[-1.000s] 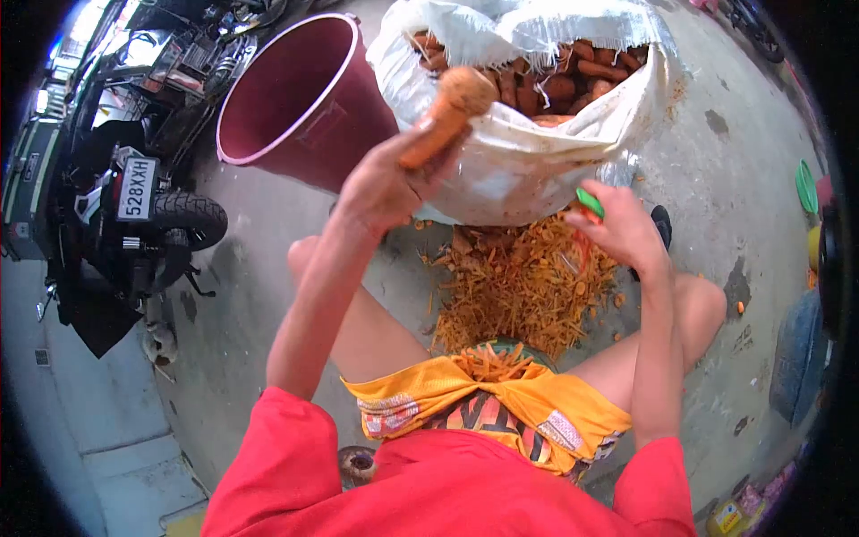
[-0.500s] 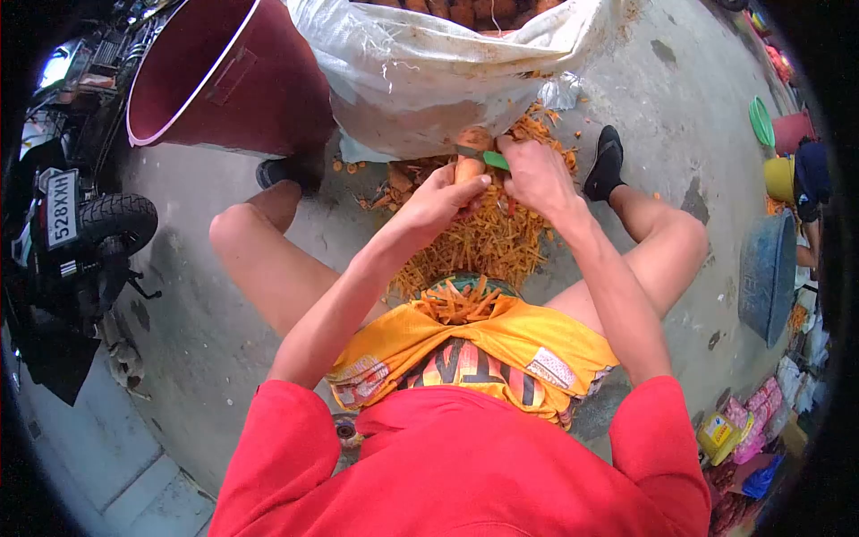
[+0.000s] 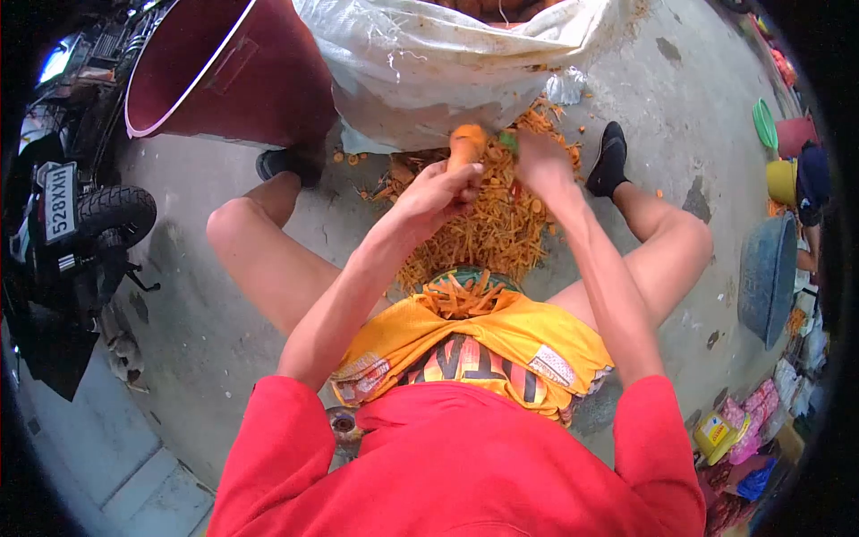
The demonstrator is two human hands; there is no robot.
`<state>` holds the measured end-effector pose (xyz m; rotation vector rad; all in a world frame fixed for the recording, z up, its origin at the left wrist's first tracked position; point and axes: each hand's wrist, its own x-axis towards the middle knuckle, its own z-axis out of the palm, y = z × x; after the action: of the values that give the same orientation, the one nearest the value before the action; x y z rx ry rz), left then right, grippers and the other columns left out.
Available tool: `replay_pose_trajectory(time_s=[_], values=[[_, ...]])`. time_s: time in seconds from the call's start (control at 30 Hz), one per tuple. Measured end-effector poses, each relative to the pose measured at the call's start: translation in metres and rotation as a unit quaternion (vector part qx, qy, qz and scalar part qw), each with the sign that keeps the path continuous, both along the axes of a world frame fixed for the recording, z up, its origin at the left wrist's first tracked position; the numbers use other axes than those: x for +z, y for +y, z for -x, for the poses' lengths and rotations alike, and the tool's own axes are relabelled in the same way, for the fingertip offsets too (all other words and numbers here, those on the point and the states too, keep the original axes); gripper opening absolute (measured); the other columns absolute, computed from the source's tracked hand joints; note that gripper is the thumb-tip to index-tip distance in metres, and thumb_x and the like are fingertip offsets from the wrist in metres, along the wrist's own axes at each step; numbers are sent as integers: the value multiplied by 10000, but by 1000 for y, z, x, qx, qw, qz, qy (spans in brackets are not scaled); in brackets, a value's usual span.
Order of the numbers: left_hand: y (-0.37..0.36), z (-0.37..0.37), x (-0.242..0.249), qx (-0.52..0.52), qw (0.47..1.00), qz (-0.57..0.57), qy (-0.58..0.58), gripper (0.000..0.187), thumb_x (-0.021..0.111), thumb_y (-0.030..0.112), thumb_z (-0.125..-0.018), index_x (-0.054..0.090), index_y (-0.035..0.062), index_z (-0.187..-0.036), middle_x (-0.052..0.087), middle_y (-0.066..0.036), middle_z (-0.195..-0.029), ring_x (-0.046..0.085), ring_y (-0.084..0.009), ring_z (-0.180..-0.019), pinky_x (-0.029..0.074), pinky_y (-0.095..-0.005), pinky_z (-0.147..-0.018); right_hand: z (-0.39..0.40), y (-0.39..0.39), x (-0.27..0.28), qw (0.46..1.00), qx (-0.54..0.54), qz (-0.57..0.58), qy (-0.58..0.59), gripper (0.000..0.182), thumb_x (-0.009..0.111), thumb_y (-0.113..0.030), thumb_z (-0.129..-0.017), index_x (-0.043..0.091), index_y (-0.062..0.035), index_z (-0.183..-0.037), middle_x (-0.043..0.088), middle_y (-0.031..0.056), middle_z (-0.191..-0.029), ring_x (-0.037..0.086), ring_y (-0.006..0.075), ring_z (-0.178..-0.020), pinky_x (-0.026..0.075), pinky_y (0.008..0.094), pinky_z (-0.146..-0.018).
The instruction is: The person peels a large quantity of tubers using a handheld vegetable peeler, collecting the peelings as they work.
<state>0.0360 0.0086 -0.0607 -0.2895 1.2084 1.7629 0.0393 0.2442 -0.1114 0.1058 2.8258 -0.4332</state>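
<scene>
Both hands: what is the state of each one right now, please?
Left hand: closed around a carrot.
Right hand: closed on a green tool, too blurred to identify.

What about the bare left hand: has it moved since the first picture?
Yes: against the white woven sack, the left hand moved down and rightward, from across its left edge to over the orange peelings pile.

The right hand (image 3: 544, 163) is showing as a blur, leaving the green tool (image 3: 508, 140) in it too smeared to make out; the left hand (image 3: 440, 190) is hiding the near end of the carrot (image 3: 466, 145); the top edge is cutting off the maroon bucket (image 3: 277, 85) and the sack (image 3: 420, 85); print on the yellow container (image 3: 715, 430) is appearing too small to read.
</scene>
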Motion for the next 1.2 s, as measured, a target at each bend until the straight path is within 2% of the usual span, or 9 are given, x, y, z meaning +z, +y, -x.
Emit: replay_pose_trajectory(time_s=[0.2, 0.27, 0.4, 0.6, 0.67, 0.73, 0.8, 0.97, 1.2], values=[[0, -7, -7, -14, 1000, 25, 12, 206, 691, 238, -1001, 583, 93, -1100, 583, 35, -931, 498, -52, -696, 457, -243, -638, -10, -9, 35, 1000, -24, 7, -8, 193, 623, -42, -876, 674, 14, -1054, 738, 213, -820, 744, 398, -821, 588, 507, -796], [3, -3, -9, -19, 997, 69, 37, 222, 696, 252, -997, 582, 93, -1101, 578, 39, -930, 491, -50, -693, 448, -242, -633, -23, -24, 38, 988, 124, -29, 87, 168, 640, -52, -881, 686, 9, -1031, 748, 221, -898, 744, 401, -846, 593, 498, -809], [1, -12, -30, -104, 984, 88, 111, 325, 705, 288, -986, 593, 60, -1190, 535, 53, -895, 468, -46, -700, 426, -240, -631, 14, 13, 2, 988, -57, -81, -118, 156, 673, -50, -859, 706, 2, -1003, 749, 204, -926, 746, 385, -857, 611, 457, -772], [-1, -10, -36, -143, 954, 149, 218, 419, 720, 344, -970, 585, 35, -1219, 577, 31, -930, 499, -58, -748, 446, -252, -647, -21, -13, 11, 989, 129, -45, 48, 132, 671, -60, -851, 707, -8, -968, 741, 209, -907, 743, 386, -854, 608, 468, -755], [-2, -6, -40, -150, 946, 164, 234, 444, 723, 363, -961, 582, 35, -1227, 583, 25, -941, 505, -65, -756, 450, -258, -654, -22, -19, 17, 991, 124, -46, 17, 164, 649, -58, -861, 717, -5, -1001, 743, 202, -897, 745, 378, -886, 602, 487, -752], [-2, -9, -39, -177, 930, 199, 252, 476, 723, 369, -956, 575, 25, -1250, 583, 15, -936, 507, -73, -760, 451, -265, -659, -6, 10, -1, 993, -61, 42, -95, 223, 690, -113, -791, 691, 10, -976, 730, 226, -990, 709, 429, -892, 571, 523, -770], [-1, -8, -45, -189, 917, 201, 287, 527, 725, 375, -951, 561, 3, -1287, 584, 4, -934, 504, -80, -764, 451, -271, -665, 8, 31, -28, 995, -34, -67, -66, 219, 681, -90, -785, 713, 19, -973, 735, 229, -984, 715, 429, -917, 582, 508, -787], [-4, -5, -23, -199, 935, 181, 233, 572, 735, 428, -948, 571, 5, -1296, 589, 12, -930, 502, -79, -759, 438, -270, -658, -20, -15, 28, 996, 79, -25, -13, 258, 689, -80, -786, 725, 19, -1022, 736, 245, -1007, 724, 413, -964, 590, 494, -816], [-3, -9, -6, -61, 996, 56, 25, 424, 603, 533, -1020, 561, 114, -1076, 502, 62, -782, 441, -52, -663, 376, -236, -593, 7, 53, -19, 998, -25, -51, -27, 257, 682, -141, -855, 657, -5, -1071, 737, 236, -983, 722, 403, -935, 580, 514, -767]])
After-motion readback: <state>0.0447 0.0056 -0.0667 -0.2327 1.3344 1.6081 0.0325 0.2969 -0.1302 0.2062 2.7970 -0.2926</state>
